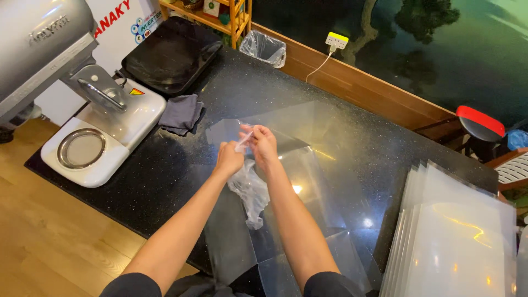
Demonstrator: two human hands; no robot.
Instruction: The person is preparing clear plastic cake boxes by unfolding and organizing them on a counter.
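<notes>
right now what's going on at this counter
A person stands at a black counter, both hands raised over it. The left hand and right hand pinch a crumpled piece of thin clear plastic film that hangs down between them. Clear sheets lie flat beneath, a stack of them at right, a stand mixer at left.

Mixer (82,104) at ten o'clock, grey cloth (181,114) beside it, black tray (170,52) behind, bin (265,48) at twelve, sheet stack (456,242) at four.
</notes>
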